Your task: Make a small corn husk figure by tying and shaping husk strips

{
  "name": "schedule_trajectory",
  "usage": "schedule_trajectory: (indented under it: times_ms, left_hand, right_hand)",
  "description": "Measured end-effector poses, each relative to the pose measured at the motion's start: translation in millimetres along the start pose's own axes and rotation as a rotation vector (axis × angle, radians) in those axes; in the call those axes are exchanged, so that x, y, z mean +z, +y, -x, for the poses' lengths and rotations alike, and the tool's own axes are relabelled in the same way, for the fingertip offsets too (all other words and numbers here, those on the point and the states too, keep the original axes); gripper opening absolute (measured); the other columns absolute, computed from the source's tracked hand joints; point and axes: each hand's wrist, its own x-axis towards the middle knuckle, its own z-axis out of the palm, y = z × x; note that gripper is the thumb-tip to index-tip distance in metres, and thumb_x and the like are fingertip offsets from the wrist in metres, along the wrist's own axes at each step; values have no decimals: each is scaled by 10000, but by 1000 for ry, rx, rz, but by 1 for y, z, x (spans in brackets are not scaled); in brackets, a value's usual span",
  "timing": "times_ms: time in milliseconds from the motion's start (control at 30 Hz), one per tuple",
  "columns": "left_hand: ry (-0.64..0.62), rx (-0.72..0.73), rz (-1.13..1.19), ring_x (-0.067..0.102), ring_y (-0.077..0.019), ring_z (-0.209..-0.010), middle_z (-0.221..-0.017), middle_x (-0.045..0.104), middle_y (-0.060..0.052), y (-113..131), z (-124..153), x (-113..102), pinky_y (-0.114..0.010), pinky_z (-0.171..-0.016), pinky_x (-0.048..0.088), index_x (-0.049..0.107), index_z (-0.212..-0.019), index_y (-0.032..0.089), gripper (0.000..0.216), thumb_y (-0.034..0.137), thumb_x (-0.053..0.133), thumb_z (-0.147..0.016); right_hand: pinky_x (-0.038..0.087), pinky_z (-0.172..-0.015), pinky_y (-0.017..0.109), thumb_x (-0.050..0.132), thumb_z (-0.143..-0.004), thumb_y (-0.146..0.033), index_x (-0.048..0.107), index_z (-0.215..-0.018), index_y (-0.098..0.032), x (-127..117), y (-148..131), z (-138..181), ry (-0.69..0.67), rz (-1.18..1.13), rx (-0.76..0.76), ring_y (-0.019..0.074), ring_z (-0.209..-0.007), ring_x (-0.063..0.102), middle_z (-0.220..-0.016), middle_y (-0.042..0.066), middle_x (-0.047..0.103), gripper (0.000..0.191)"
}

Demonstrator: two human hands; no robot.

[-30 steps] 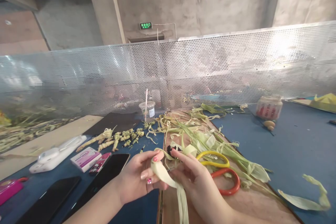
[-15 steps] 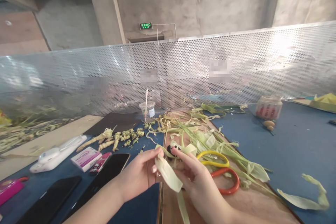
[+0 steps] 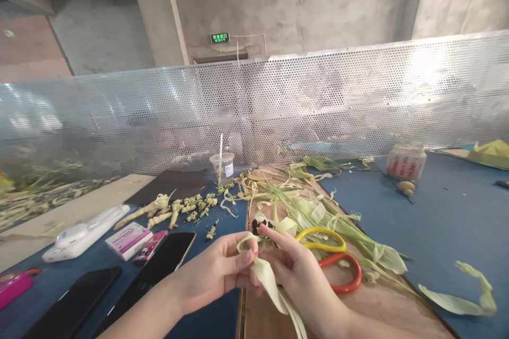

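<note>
Husk strip at near centre looks light, limp and easily split, so best taken flat by its looped end, where the left hand pinches it; whether the right hand grips it, I cannot tell.

green sign: "安全出口 EXIT" | cup label: illegible

By the far edge of the blue tabletop, I see a clear plastic cup with a pale straw; two flat black phones lie towards the near left corner; beyond, a lit green exit sign.
</note>
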Motion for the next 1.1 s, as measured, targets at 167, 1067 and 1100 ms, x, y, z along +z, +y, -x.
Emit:
schedule_trajectory:
  times_ms: [167,1067,1100]
  left_hand:
    - [112,28,93,550,-107,-597,-594,503,14,1,-3,-3,-291,-691,470,566,-755,144,130,250,587,-827]
    - [307,111,-53,570,-147,-685,-763,561,-31,3,-6,-4,-244,-582,422,583,-814,147,146,284,623,-781]
    - [307,110,-58,566,-145,-682,-761,566,-31,2,-6,-5,-243,-587,412,583,-813,146,147,284,623,-781]
  right_hand:
    - [511,-635,232,624,-745,-302,579,-1194,-220,2,3,-1,30,8,-28,119,-686,614,-973,39,613,459]
    - [499,-889,334,648,-729,-204,483,-1290,-245,4,-4,4,-40,80,-53,197,-987,625,-1231,72,556,586]
    - [490,-906,334,652,-727,-212,494,-1281,-242,4,-5,5,-23,104,-53,202,-1023,608,-1246,71,549,576]
